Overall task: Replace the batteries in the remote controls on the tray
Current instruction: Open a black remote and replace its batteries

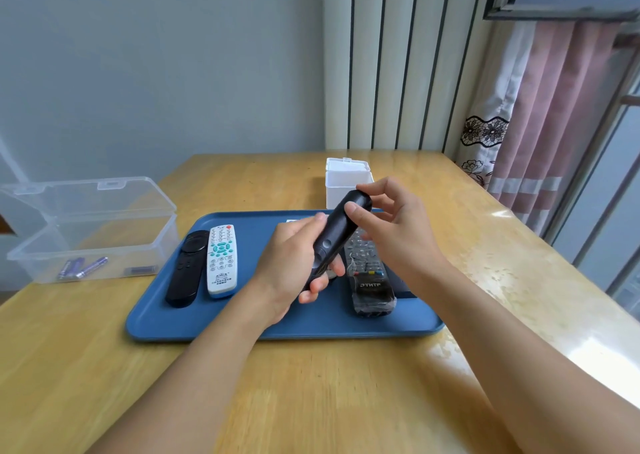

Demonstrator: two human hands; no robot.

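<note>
Table (346, 384): wooden, nearest. Tray (242, 325): blue, carries 3 remotes lying flat. Clear box (90, 232): open, batteries inside. Left hand (294, 266): fingers wrapped round lower end of black remote (337, 235), lifted above tray. Right hand (388, 225): pinches its top end. Step, likely: opening the battery cover; next calls for sliding it free.

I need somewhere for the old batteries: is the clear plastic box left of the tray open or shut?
Open. The clear box's hinged lid stands tipped back behind it, and batteries lie inside on its floor.
</note>
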